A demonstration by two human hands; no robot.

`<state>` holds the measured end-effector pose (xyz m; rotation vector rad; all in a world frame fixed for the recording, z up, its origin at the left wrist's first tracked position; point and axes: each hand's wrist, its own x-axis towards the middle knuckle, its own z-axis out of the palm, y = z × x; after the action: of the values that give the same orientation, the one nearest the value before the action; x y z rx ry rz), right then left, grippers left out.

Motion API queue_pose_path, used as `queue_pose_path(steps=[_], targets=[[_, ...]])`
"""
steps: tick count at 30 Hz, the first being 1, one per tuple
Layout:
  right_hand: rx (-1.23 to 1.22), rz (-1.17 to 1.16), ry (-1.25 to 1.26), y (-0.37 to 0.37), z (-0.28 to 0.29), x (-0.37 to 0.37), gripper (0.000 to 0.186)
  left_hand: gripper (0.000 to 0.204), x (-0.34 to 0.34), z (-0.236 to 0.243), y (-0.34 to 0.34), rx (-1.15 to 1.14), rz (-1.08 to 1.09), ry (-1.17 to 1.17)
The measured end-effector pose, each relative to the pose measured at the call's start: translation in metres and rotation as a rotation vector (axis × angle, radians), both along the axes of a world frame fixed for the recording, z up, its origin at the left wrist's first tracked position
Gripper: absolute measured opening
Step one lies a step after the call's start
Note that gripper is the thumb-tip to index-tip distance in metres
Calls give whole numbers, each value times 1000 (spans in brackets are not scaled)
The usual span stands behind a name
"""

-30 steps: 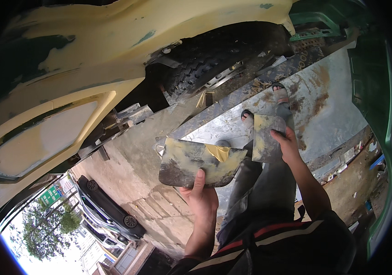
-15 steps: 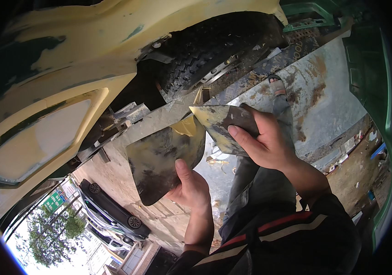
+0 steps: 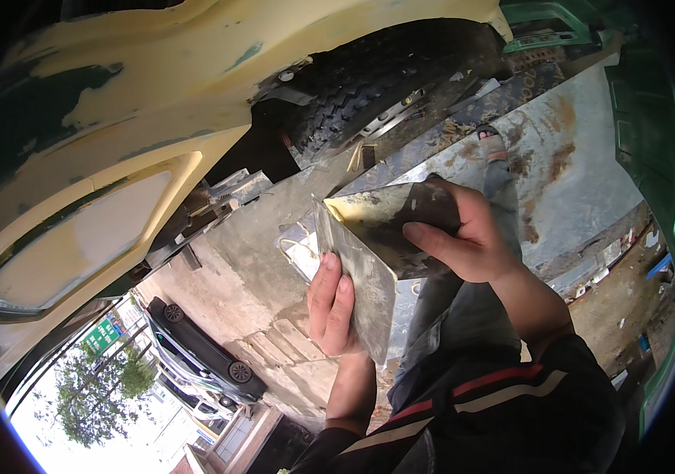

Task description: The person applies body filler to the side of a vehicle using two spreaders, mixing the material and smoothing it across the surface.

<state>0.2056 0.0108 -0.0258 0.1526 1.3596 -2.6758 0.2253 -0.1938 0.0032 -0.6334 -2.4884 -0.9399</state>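
Observation:
My left hand is closed on a flat grey filler spreader, turned so that its scuffed underside shows, with fingers lying along that face. In my right hand is a second, dark filler spreader, pinched between thumb and fingers and smeared with pale yellow. The far edges of the two spreaders meet or nearly meet. A small lump of yellow body filler sits at that corner. The left spreader's smeared face is turned away from view.
At the upper left stands a vehicle body panel covered in yellow filler, with a tyre under its arch. A stained metal sheet lies on the ground at right, beside a green panel. A dark car is parked at lower left.
My left hand has turned its spreader from face-up to steeply tilted, bringing it against the right one. The yellow filler on its top edge now shows at the right spreader's corner.

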Motion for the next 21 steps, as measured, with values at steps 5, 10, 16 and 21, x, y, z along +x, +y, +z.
queue_pose_path(steps=[5, 10, 16, 21], targets=[[9, 33, 1, 0, -10, -13, 29, 25, 2, 3, -8, -143, -5, 5], [346, -199, 236, -10, -15, -66, 19, 21, 30, -17, -31, 47, 472, -88], [576, -330, 474, -42, -18, -136, 31, 20, 45, -11, -33, 200, 520, -151], [541, -388, 474, -61, -20, -155, 33, 19, 48, -11, -25, 397, 527, -225]])
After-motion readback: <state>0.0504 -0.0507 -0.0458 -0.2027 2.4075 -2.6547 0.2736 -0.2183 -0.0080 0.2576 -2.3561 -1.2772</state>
